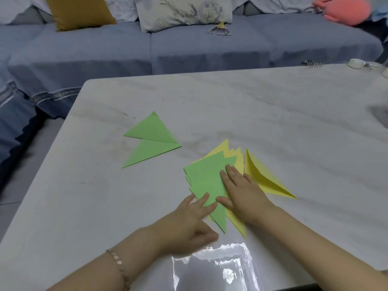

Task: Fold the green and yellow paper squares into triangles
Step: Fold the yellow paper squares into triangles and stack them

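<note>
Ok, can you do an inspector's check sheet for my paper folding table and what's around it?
Surface: white marbled table.
Job's things: two folded green triangles touching, at left; fanned stack of green and yellow squares; one folded yellow triangle right of it.
Clutter: shiny clear plastic sheet at the near edge; white round thing and small metal thing at the far right.
Hands: left hand fingers straight on the top green square; right hand flat on the stack.
Cables: maybe a thin cord by the white thing; too small to tell.
Surroundings: blue-grey sofa, mustard cushion, flowered cushion, pink plush.
</note>
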The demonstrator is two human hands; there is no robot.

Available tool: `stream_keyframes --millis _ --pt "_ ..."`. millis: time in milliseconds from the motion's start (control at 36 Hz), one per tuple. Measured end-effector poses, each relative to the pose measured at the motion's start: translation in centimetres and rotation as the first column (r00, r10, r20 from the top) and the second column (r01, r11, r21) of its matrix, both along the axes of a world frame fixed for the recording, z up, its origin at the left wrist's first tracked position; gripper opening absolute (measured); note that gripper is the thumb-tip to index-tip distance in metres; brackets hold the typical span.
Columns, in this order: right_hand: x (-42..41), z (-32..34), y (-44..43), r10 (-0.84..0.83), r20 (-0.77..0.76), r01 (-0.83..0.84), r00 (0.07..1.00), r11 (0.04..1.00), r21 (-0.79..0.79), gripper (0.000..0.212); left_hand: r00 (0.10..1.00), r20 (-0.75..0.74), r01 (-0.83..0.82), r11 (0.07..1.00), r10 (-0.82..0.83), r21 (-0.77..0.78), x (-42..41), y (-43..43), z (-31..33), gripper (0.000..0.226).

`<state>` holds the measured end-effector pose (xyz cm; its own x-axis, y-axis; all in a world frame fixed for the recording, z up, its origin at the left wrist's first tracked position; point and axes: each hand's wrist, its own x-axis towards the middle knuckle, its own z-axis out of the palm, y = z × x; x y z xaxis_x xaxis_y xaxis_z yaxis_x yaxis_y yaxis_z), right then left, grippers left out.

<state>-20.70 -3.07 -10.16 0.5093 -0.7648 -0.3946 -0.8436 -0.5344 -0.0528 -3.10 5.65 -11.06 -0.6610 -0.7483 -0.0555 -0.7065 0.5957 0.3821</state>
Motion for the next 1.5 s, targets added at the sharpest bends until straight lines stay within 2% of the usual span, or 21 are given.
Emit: stream_keyframes --millis 56,111,167,250,278,333,472,556,611,694,778,833,889,944,972,1083,1167,1278,1306,1417,1500 --pt "0.7 1.3 -0.4 -0.004 -0.011 0.004 1.000 1.000 -0.011 0.071 0.940 -0.260 -0.238 0.971 0.221 -0.036 1.6 -0.8 1.0 0.068" --pt "1.8 2.6 -1.0 -0.011 0.052 0.015 0.999 0.997 -0.082 0.055 0.747 -0.475 -0.537 0.843 0.466 -0.019 4.4 -2.1 2.1 0.050" --pt "3.5 3.6 -2.0 -0.013 0.162 0.035 0.987 0.991 -0.131 0.042 0.575 -0.417 -0.758 0.650 0.704 0.052 7.4 -3.9 2.9 0.042" --pt "7.2 4.3 -4.3 -0.078 0.362 0.116 0.929 0.990 -0.083 0.039 0.338 -0.203 -0.922 0.367 0.919 0.127 11.3 -6.6 3.4 0.058" --pt "8.6 4.3 -5.2 -0.118 0.424 0.149 0.898 0.988 -0.039 0.039 0.281 -0.169 -0.940 0.306 0.945 0.148 12.2 -7.2 3.5 0.064" --pt "11.4 4.2 -6.8 -0.195 0.510 0.200 0.838 0.979 0.046 0.041 0.242 -0.071 -0.959 0.249 0.968 0.135 13.1 -8.1 3.6 0.072" --pt "17.8 2.6 -10.2 -0.356 0.536 0.324 0.765 0.933 0.157 0.054 0.259 0.159 -0.963 0.241 0.953 0.125 13.1 -9.2 2.8 0.076" --pt "19.7 1.1 -11.5 -0.433 0.433 0.385 0.791 0.901 0.197 0.052 0.251 0.167 -0.960 0.224 0.953 0.166 13.4 -9.1 1.9 0.066" --pt "20.2 0.1 -11.9 -0.449 0.441 0.404 0.777 0.893 0.198 0.035 0.218 0.110 -0.952 0.186 0.970 0.244 14.0 -9.1 1.3 0.064" --pt "20.0 -0.6 -12.4 -0.489 0.593 0.407 0.640 0.870 0.279 0.012 0.190 0.043 -0.935 0.167 0.981 0.312 14.6 -8.9 1.0 0.056" --pt "18.4 1.0 -12.2 -0.564 0.718 0.325 0.408 0.825 0.463 0.016 0.229 -0.028 -0.934 0.228 0.973 0.275 14.6 -8.5 1.3 0.024" --pt "16.5 3.2 -11.5 -0.579 0.773 0.237 0.259 0.814 0.530 0.018 0.227 -0.115 -0.922 0.251 0.967 0.294 14.5 -8.2 1.6 0.024" --pt "14.0 5.7 -10.6 -0.535 0.819 0.134 0.207 0.845 0.518 0.017 0.118 -0.217 -0.856 0.210 0.969 0.472 14.3 -7.7 2.2 0.020" --pt "11.3 7.9 -9.8 -0.475 0.855 0.037 0.207 0.877 0.479 0.019 -0.015 -0.296 -0.722 0.194 0.955 0.664 13.6 -6.9 3.6 0.013" --pt "9.9 8.9 -9.3 -0.453 0.864 -0.013 0.222 0.884 0.467 0.022 -0.027 -0.313 -0.676 0.213 0.949 0.705 13.1 -6.4 4.3 0.013" --pt "5.9 11.4 -7.5 -0.354 0.857 -0.134 0.374 0.894 0.428 0.027 -0.008 -0.374 -0.507 0.319 0.927 0.801 10.3 -4.2 7.2 0.017" --pt "4.5 11.9 -6.1 -0.257 0.840 -0.077 0.479 0.940 0.331 0.018 0.058 -0.394 -0.371 0.387 0.917 0.844 7.8 -2.8 8.5 0.022" --pt "2.7 11.0 -4.8 -0.253 0.818 0.055 0.516 0.963 0.263 0.015 0.075 -0.413 -0.233 0.418 0.908 0.878 4.3 -2.3 9.9 0.025" --pt "2.2 10.8 -4.5 -0.295 0.809 0.067 0.509 0.950 0.304 0.013 0.106 -0.418 -0.241 0.431 0.902 0.870 3.5 -2.2 10.0 0.026" --pt "-0.5 10.6 -3.8 -0.517 0.785 0.017 0.341 0.838 0.545 0.007 0.282 -0.452 -0.397 0.532 0.846 0.748 1.2 -2.2 9.6 0.028" --pt "-2.2 10.5 -3.8 -0.628 0.742 0.025 0.233 0.767 0.641 0.006 0.326 -0.458 -0.417 0.560 0.827 0.715 -0.1 -2.4 9.5 0.025"
